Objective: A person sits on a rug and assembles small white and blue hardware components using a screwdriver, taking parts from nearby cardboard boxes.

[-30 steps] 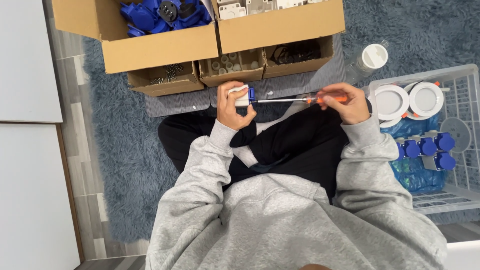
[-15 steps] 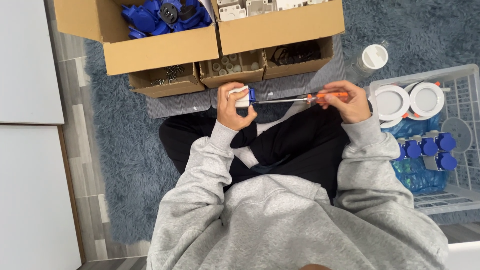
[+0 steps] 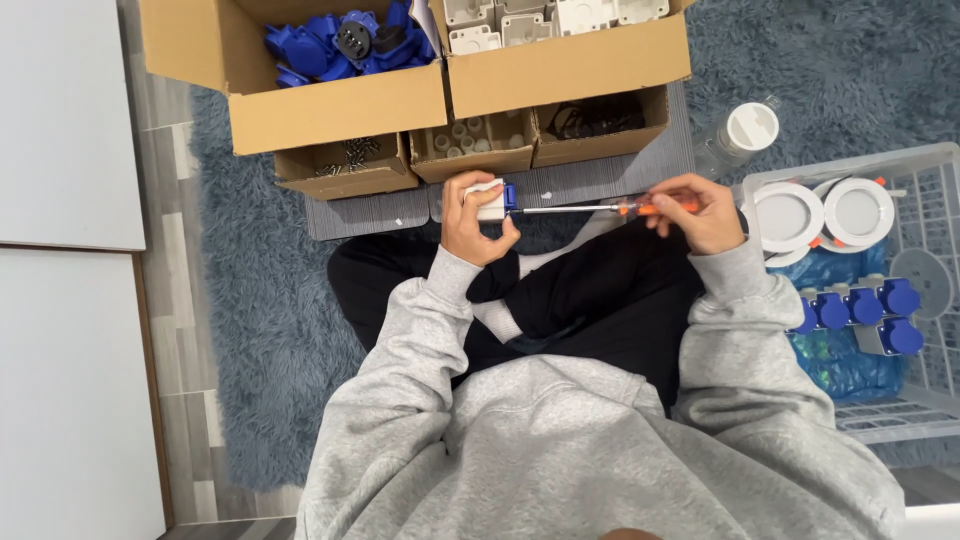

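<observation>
Left hand [image 3: 478, 222]: fingers clasped around one white-and-blue socket box [image 3: 493, 200], frame centre.
Right hand [image 3: 698, 212]: fingers wrapped on one orange-handled screwdriver [image 3: 600, 208], tip at the box.
Cardboard boxes [image 3: 340, 105]: five, along the top.
White basket [image 3: 940, 170]: one, at right, holding two round white lamps [image 3: 858, 212].

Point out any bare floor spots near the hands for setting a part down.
Free: the grey ribbed mat left of the left hand, below the small screw box; blue rug beside the left knee. Crowded: the cardboard boxes ahead, the bottle and white basket by the right hand.
</observation>
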